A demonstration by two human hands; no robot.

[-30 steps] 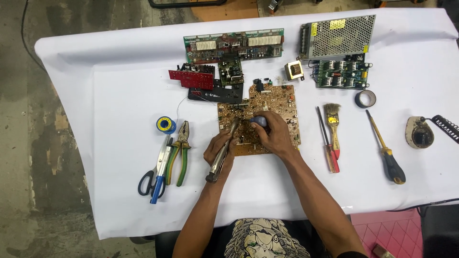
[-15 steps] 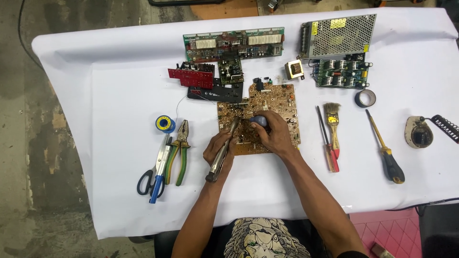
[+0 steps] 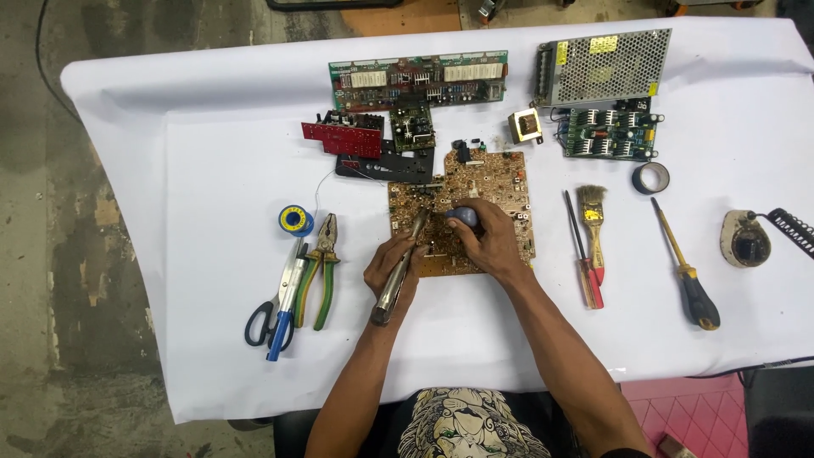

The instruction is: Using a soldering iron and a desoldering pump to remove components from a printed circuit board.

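We see no containers on the white cloth (image 3: 212,170). Our left hand (image 3: 392,270) is wrapped tight around a slim metal tool (image 3: 398,271), its tip touching the brown circuit board (image 3: 500,182) at table centre. Our right hand (image 3: 487,242) rests on that board, fingers pinched on a small blue-grey handle (image 3: 462,216). Left lie green-handled pliers (image 3: 324,267) and blue-handled scissors (image 3: 275,309); right, a red screwdriver (image 3: 585,254) and bristle brush (image 3: 592,216).
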